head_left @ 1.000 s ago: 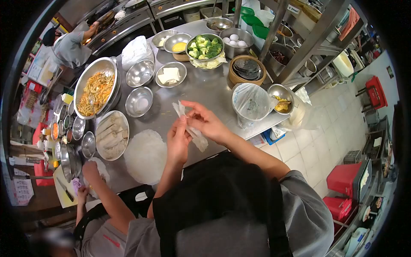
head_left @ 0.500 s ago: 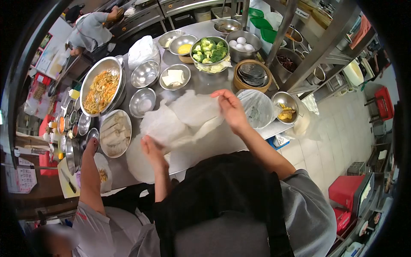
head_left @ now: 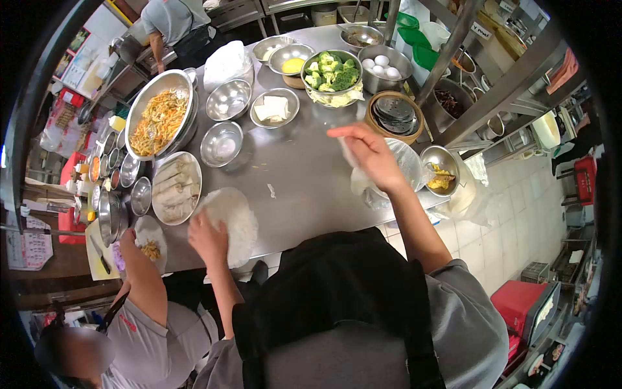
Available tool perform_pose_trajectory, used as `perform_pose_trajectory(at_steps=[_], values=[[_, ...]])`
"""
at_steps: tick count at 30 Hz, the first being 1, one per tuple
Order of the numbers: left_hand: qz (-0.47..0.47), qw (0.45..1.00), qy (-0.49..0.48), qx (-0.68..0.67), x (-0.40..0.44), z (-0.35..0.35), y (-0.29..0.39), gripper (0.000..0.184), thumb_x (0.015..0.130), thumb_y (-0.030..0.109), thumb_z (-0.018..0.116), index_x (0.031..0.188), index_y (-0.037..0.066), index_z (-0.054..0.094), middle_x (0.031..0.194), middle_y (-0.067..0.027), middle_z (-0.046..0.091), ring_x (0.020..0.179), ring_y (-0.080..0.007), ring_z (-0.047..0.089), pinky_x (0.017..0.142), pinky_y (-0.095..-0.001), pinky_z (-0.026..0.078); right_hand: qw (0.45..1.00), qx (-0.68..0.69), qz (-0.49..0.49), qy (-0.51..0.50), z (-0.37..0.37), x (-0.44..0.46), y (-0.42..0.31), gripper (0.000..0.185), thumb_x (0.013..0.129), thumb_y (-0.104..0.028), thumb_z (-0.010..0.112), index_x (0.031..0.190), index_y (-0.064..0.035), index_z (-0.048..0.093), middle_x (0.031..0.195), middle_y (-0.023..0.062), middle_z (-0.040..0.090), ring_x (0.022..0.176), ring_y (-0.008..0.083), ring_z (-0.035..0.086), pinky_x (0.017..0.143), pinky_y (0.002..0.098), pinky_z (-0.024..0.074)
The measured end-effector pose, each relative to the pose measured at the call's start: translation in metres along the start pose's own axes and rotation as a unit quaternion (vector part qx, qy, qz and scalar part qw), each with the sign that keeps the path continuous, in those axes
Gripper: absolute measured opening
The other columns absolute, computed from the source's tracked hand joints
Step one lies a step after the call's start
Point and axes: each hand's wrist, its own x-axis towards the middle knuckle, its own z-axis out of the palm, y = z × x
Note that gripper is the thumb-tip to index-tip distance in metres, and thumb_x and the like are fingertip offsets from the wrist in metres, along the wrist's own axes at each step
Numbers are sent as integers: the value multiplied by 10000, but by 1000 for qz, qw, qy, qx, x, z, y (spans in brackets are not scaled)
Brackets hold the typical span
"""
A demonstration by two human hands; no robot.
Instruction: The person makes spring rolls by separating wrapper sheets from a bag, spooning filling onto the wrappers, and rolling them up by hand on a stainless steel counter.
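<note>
My left hand [head_left: 208, 238] rests at the left edge of a round pile of thin white wrapper sheets [head_left: 234, 223] on the steel table, fingers apart. Out to the right, my right hand [head_left: 370, 157] pinches a thin, pale wrapper sheet [head_left: 348, 154] that hangs below its fingers and is partly hidden. Directly beyond that hand is a bowl lined with clear plastic [head_left: 407, 163]. An oval plate of pale rolls [head_left: 175, 189] lies just left of my left hand. Small scraps [head_left: 271, 190] dot the table.
Shredded vegetables fill a large bowl [head_left: 157, 123] at left. Along the back stand bowls of broccoli [head_left: 332, 71], white blocks [head_left: 272, 109] and eggs [head_left: 382, 68]. A bamboo steamer [head_left: 395, 117] holds dark discs. A co-worker's arm [head_left: 144, 275] reaches in at lower left; metal shelving rises at right.
The sheet stretched between my hands has left the middle of the table. My right hand moved right; my left hand moved left, down onto the pile. The view shifted slightly.
</note>
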Motion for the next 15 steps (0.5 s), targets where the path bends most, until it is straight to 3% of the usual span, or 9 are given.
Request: perform_pose_trajectory(at_steps=[2,5,6,8,9,10,13,14,15], values=[[103,980,-39,-164,1,15,17,618,889,238,700,1454,133,474,1454,-219,443,1336,-441,414,1097,-515,360,999,-10,-31,-39,15,6,10,325,957,-63,529,1229,-122,698,1016,19,560,866,104,489,765,251,408],[169,895,-101,-399,9,43,57,707,905,330,712,1508,123,407,1507,-214,410,1389,-368,401,1122,-495,345,991,3,-44,-126,36,10,-13,412,903,-57,597,1301,-145,660,1086,32,551,953,132,499,829,266,412],[157,845,-158,-486,12,47,71,725,942,401,679,1536,127,368,1544,-189,391,1420,-324,382,1129,-497,334,989,22,-51,-139,40,13,-23,460,898,-35,598,1344,-144,626,1165,30,533,1009,133,502,865,265,414],[18,711,-290,-640,10,49,97,790,961,496,617,1559,95,293,1542,-198,384,1413,-335,390,1133,-465,339,981,62,-68,-168,46,18,-38,563,888,10,599,1429,-142,558,1322,27,497,1123,134,507,939,265,418],[-51,622,-349,-699,10,48,103,829,970,544,586,1571,79,256,1541,-203,381,1410,-340,394,1135,-449,341,982,63,-80,-158,46,21,-38,581,872,-13,625,1431,-155,555,1308,30,499,1110,137,496,932,265,409],[-45,538,-390,-746,12,55,104,912,966,642,510,1595,91,146,1538,-190,385,1407,-333,399,1150,-463,329,983,63,-91,-147,44,24,-37,600,855,-37,650,1432,-168,552,1293,34,501,1098,140,486,926,264,400],[-41,418,-334,-844,17,72,110,893,981,560,553,1598,98,101,1519,-191,400,1400,-329,413,1141,-483,350,989,2,-113,-96,33,32,-10,653,821,-33,657,1443,-185,534,1325,67,486,1184,200,474,983,300,402],[-90,440,-299,-842,17,65,110,832,980,346,644,1595,117,132,1492,-178,427,1360,-301,457,1099,-446,415,992,-32,-100,-72,28,32,10,654,813,-24,655,1436,-185,541,1331,79,483,1215,226,472,1008,317,407],[-74,501,-257,-823,16,70,110,810,970,255,646,1594,122,147,1483,-178,440,1328,-290,486,1077,-436,440,993,-66,-87,-49,25,32,33,655,804,-15,652,1428,-186,547,1337,91,480,1247,251,469,1034,335,411]])
